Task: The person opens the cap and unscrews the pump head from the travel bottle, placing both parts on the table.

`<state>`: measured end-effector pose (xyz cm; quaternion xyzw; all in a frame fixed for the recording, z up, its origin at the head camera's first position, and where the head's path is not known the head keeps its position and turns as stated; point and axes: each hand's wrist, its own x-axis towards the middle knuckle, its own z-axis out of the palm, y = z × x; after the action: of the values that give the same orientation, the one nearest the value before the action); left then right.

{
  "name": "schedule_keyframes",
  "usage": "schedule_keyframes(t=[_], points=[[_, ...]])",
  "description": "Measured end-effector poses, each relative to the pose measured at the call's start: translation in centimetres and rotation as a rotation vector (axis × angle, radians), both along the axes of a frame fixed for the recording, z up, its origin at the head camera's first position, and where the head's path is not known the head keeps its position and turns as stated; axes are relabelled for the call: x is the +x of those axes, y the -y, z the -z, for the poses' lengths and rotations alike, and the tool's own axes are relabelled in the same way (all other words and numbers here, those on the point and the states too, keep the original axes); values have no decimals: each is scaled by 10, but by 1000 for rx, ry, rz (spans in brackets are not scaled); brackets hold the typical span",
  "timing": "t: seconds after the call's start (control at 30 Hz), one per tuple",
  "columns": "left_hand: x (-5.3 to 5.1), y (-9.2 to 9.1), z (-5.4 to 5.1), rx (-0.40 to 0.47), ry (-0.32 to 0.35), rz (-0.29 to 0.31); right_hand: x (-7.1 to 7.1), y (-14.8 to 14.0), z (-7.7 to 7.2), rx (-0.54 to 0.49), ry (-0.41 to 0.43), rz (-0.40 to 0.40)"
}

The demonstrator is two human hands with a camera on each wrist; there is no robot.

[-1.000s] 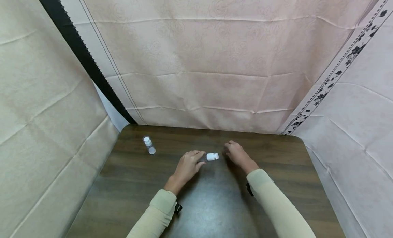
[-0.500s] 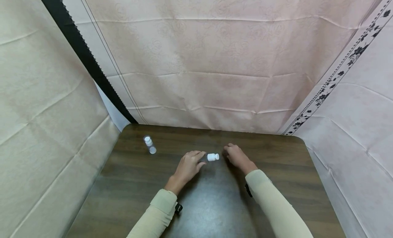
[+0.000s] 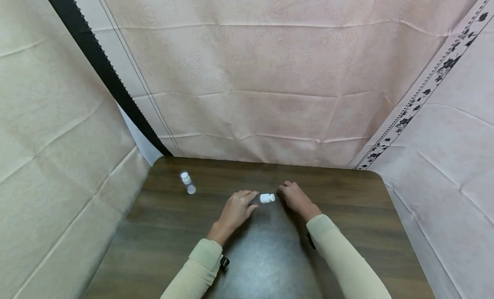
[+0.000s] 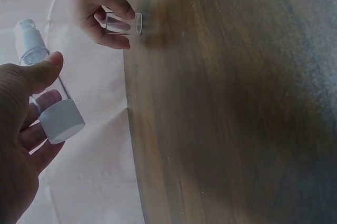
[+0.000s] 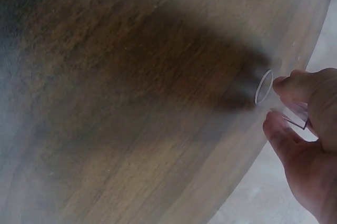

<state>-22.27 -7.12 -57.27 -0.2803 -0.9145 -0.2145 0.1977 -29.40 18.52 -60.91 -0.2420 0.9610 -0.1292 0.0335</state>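
Around: drapes (image 3: 270,76) (creased); below: brown table (image 3: 154,234); left hand (image 3: 235,209) grips bottle (image 3: 265,198)

Room for a hand is left on the tabletop (image 3: 270,256) between the left sleeve (image 3: 194,269) and the right sleeve (image 3: 345,254). A wider lane is offered between the left hand (image 3: 236,208) and the far-left bottle (image 3: 188,182). The gap between the left hand and the right hand (image 3: 298,198) is mostly filled by the held bottle (image 3: 267,198) and the clear cap (image 4: 132,26). Beyond the far edge, the way is barred by the hanging cloth (image 3: 239,93).
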Motion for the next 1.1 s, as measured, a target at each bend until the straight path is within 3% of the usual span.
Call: schedule_keyframes(t=[0.4, 0.63, 1.1], points=[[-1, -3, 1, -18, -4, 0, 7, -12, -2, -84, 22, 62], [-1, -4, -1, -20, -7, -1, 15, -20, -16, -187, 59, 118], [-3, -10, -3, -56, -58, 10, 34, -32, -41, -390, 67, 121]])
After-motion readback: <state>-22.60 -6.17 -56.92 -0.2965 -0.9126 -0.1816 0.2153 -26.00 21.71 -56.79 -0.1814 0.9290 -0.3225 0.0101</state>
